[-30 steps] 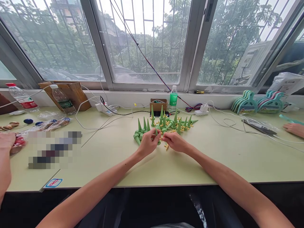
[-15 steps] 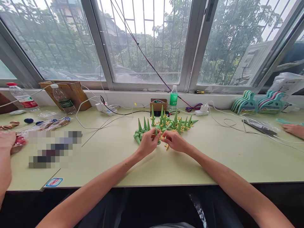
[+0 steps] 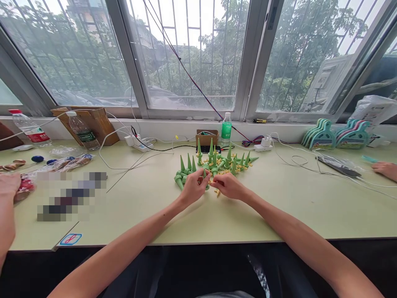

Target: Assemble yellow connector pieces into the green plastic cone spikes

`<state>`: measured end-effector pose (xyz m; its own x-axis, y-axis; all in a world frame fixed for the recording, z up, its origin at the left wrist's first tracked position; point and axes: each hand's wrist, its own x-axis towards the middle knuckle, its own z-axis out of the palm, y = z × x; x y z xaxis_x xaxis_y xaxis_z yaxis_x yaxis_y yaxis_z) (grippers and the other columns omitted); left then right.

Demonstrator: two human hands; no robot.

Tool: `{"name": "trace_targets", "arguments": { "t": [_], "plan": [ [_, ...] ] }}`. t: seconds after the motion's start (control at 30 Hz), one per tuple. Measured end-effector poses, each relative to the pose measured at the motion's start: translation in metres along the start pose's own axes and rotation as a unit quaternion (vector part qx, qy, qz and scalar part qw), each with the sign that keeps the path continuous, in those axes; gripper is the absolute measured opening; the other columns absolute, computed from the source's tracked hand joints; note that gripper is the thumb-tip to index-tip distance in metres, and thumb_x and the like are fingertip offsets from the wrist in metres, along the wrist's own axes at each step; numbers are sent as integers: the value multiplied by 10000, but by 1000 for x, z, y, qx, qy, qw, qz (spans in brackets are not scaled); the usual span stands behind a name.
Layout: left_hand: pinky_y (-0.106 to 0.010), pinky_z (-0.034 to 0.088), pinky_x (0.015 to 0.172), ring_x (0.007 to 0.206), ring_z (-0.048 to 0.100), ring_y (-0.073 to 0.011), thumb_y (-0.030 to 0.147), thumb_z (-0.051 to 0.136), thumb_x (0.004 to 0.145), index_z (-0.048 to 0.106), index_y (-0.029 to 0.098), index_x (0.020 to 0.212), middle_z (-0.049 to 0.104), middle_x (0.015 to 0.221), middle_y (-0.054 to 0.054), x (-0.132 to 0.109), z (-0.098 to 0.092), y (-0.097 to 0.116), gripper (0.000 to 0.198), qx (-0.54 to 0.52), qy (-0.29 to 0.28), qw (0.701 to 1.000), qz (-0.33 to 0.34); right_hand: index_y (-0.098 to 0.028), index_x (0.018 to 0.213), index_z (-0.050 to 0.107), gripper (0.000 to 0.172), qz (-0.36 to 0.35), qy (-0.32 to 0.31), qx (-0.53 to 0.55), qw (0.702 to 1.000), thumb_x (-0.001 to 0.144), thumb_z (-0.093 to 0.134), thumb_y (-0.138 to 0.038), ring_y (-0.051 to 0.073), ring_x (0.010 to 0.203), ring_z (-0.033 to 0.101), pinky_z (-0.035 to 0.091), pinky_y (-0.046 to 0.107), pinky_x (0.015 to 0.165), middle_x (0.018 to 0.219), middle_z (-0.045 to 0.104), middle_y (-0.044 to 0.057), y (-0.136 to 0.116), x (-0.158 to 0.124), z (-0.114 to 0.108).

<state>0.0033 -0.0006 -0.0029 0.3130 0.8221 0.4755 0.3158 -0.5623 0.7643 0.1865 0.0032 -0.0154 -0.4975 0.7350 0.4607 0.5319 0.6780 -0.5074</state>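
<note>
My left hand [image 3: 194, 185] is closed around a green plant-watering spike [image 3: 204, 174], whose cone points up between the fingers. Just to its right, my right hand [image 3: 230, 186] pinches at a small yellow valve piece [image 3: 211, 181] by the spike's lower end; the fingers partly hide it, and I cannot tell whether the two parts are joined. Behind both hands lies a cluster of green spikes [image 3: 228, 158], some standing on their wide ends and others on their sides. Small yellow valves [image 3: 246, 164] are scattered among them. One more yellow valve [image 3: 218, 193] lies below my right fingertips.
A green-labelled bottle [image 3: 226, 128] and a small cardboard box [image 3: 206, 136] stand behind the spikes. White cables [image 3: 297, 159] run across the tabletop [image 3: 273, 215]. Other people's hands show at the left edge [image 3: 8, 198] and right edge [image 3: 386, 169]. Teal hangers [image 3: 319, 134] stand at back right.
My right fingertips have shifted slightly at the yellow piece, while my left hand keeps its hold on the spike. The other person's hand at the right edge has moved a little.
</note>
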Motion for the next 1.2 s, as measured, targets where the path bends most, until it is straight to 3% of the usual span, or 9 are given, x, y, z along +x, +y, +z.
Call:
{"name": "trace_targets", "arguments": {
  "t": [0.23, 0.4, 0.53, 0.73, 0.9, 0.97, 1.1, 1.2],
  "plan": [
    [-179, 408, 447, 575, 584, -101, 430, 476, 903, 572, 167, 838, 613, 789, -20, -1, 1, 4, 287, -9, -19, 1000, -7, -168, 765, 609, 252, 11, 17, 6, 1000, 882, 578, -389, 83, 493, 387, 296, 218, 539, 531, 497, -46, -3, 0, -2],
    [-184, 430, 457, 570, 556, -107, 443, 448, 921, 601, 159, 799, 569, 680, -16, -2, 1, 8, 345, -6, -28, 1000, 7, -166, 730, 633, 284, 10, 46, -18, 999, 867, 597, -412, 91, 506, 412, 297, 222, 540, 548, 522, -28, -5, 0, -1],
    [-186, 436, 480, 645, 555, -116, 434, 413, 941, 650, 157, 796, 557, 771, -45, -3, 1, 9, 392, 24, -28, 998, 42, -173, 701, 622, 269, 10, 67, -35, 997, 860, 597, -388, 93, 492, 417, 301, 220, 539, 521, 504, -30, -9, 0, -1],
    [-204, 469, 555, 740, 553, -136, 420, 413, 947, 674, 210, 1091, 536, 871, -55, -3, 1, 6, 364, 62, -37, 995, 73, -183, 591, 481, 304, -5, 97, -47, 994, 841, 565, -335, 95, 477, 390, 299, 223, 524, 501, 474, -24, -14, 1, 2],
    [-215, 478, 577, 733, 566, -132, 416, 395, 954, 611, 229, 1200, 538, 946, -62, -3, 2, 5, 377, 61, -52, 995, 65, -191, 607, 451, 247, -22, 114, -43, 992, 828, 524, -275, 91, 470, 366, 306, 222, 513, 503, 453, -33, -14, 0, 0],
    [-223, 482, 582, 692, 562, -121, 421, 399, 952, 590, 221, 1210, 543, 966, -66, -3, 2, 4, 378, 56, -43, 996, 60, -193, 638, 473, 239, -22, 143, -41, 989, 839, 538, -305, 92, 473, 370, 318, 221, 513, 513, 456, -36, -14, 0, -6],
    [-224, 461, 552, 547, 477, -71, 396, 427, 943, 591, 200, 1132, 550, 967, -53, -2, 3, 2, 317, 62, -29, 996, 53, -201, 641, 455, 304, 33, 295, -61, 953, 850, 556, -397, 100, 476, 374, 349, 228, 519, 505, 438, -33, -13, 0, -24],
    [-218, 434, 532, 503, 421, -54, 344, 469, 925, 601, 186, 1034, 556, 948, -38, -2, 4, 0, 233, 89, -37, 994, 60, -204, 675, 458, 287, 53, 365, -66, 927, 847, 566, -407, 94, 461, 373, 349, 225, 504, 511, 446, -42, -10, 1, -35]
  ]
}}
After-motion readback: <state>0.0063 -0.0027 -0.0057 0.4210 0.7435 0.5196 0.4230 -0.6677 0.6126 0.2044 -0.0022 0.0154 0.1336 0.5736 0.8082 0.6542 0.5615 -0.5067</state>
